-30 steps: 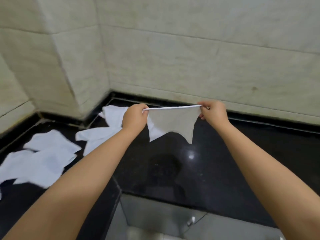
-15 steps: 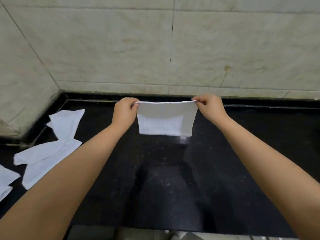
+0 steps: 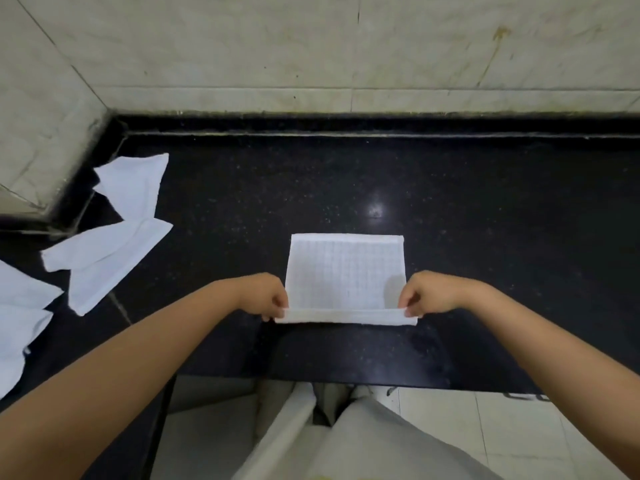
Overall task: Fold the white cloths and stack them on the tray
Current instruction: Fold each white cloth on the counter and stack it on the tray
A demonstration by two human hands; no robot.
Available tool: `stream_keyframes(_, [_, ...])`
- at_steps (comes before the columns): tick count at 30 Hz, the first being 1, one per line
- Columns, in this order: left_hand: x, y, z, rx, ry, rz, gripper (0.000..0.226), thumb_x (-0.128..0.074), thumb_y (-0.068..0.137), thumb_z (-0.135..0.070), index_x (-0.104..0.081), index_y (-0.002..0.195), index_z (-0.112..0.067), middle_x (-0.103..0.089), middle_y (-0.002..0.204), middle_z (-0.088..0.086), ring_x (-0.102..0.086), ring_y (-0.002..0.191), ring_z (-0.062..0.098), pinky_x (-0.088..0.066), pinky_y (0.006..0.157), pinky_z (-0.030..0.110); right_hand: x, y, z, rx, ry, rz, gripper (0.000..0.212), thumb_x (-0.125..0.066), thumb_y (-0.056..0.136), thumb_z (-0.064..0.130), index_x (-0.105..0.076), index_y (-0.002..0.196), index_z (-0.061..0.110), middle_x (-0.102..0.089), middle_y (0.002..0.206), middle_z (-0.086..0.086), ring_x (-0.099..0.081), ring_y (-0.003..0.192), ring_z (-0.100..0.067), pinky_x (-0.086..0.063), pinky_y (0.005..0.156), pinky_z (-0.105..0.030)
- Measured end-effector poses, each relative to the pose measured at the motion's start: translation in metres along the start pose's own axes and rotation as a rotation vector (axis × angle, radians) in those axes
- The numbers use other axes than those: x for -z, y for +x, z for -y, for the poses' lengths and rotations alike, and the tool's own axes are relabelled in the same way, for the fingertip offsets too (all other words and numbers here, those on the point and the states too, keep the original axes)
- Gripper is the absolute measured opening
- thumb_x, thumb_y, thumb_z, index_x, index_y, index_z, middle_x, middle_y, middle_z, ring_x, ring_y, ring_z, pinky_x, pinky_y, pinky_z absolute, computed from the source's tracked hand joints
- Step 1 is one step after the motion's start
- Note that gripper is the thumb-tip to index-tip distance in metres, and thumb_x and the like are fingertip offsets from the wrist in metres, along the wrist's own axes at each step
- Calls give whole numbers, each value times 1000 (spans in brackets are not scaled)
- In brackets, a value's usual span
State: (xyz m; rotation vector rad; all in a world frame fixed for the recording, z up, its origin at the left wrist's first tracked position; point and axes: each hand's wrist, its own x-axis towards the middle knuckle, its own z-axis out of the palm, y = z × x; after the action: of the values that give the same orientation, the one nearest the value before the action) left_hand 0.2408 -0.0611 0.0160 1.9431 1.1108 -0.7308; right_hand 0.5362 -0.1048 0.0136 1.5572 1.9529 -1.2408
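Note:
A white cloth [image 3: 346, 268] lies flat on the black counter [image 3: 485, 237] in front of me, its near edge turned up in a narrow fold. My left hand [image 3: 266, 297] pinches the near left corner of that cloth. My right hand [image 3: 424, 296] pinches the near right corner. Several more white cloths [image 3: 114, 233] lie crumpled on the counter to the left. No tray is in view.
A pale tiled wall [image 3: 311, 46] runs along the back of the counter and juts out as a corner at the left. The counter's front edge runs just below my hands, with light floor tiles [image 3: 502, 427] and my light clothing beneath.
The cloth was held up taut in the air between both hands; now it lies spread on the counter. Both hands came down and toward me, still pinching its corners. The view tilted downward.

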Motion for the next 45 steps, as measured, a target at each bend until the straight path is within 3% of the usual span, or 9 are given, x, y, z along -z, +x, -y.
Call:
stream_keyframes(4, [9, 9, 4, -12, -61, 11, 16, -52, 91, -15, -65, 98, -7, -59, 74, -11, -57, 59, 3, -47, 70, 20, 11, 4, -3, -75, 89, 28, 19, -54, 87, 8, -68, 100, 7, -61, 66, 5, -54, 59, -3, -41, 52, -13])
stream_keyframes(6, [18, 17, 8, -3, -114, -132, 10, -52, 91, -14, -61, 93, -10, -60, 77, -7, -57, 58, 5, -46, 63, 17, 18, 11, -7, -96, 87, -155, 20, -53, 86, 7, -69, 98, 4, -67, 75, -2, -58, 68, -10, -46, 62, -17])
stream_keyframes(9, [30, 34, 14, 53, -209, -367, 14, -53, 91, -14, -62, 99, -8, -65, 91, 6, -62, 70, 14, -49, 71, 25, 26, 28, -9, -141, -3, -419, 22, -50, 87, 6, -68, 99, 2, -69, 103, -10, -61, 96, -23, -48, 84, -30])
stream_keyframes(14, [38, 66, 14, 182, -268, -637, 20, -53, 90, -16, -68, 100, -9, -68, 104, 8, -62, 97, 22, -47, 83, 30, 35, 57, -12, -263, 19, -644, 26, -46, 89, 11, -68, 104, 9, -67, 110, -11, -61, 101, -29, -50, 83, -34])
stream_keyframes(23, [38, 100, 19, 236, -197, -672, 21, -49, 93, -20, -65, 105, -12, -63, 109, 5, -60, 98, 19, -48, 81, 29, 27, 85, -23, -341, -13, -669, 26, -42, 90, 5, -67, 100, 4, -62, 107, -12, -58, 98, -27, -48, 78, -33])
stream_keyframes(30, [30, 108, 26, 163, -35, -681, 31, -44, 96, -21, -55, 124, -13, -51, 124, 6, -53, 109, 19, -47, 88, 29, 17, 90, -27, -291, -112, -668, 34, -41, 93, 9, -51, 125, 9, -50, 124, -8, -44, 115, -23, -48, 88, -33])
stream_keyframes(33, [25, 107, 24, 155, 79, -669, 25, -42, 96, -18, -59, 113, -9, -52, 118, 6, -52, 107, 18, -46, 81, 27, 17, 89, -20, -272, -189, -604, 41, -39, 94, 7, -39, 134, 11, -42, 133, -8, -40, 122, -24, -45, 94, -32])
stream_keyframes(41, [43, 85, 22, 81, 107, -734, 26, -43, 95, -19, -64, 104, -6, -53, 111, 9, -53, 100, 21, -48, 79, 32, 28, 68, -6, -242, -452, -540, 26, -40, 90, 2, -49, 115, 2, -45, 122, -14, -45, 112, -28, -45, 81, -34])
stream_keyframes(45, [74, 43, 29, -122, 43, -984, 16, -60, 87, -13, -73, 94, -8, -62, 93, 12, -62, 83, 27, -50, 70, 34, 53, 36, -3, -39, -366, -960, 14, -49, 81, 5, -61, 86, -1, -61, 86, -19, -61, 82, -36, -51, 61, -37])
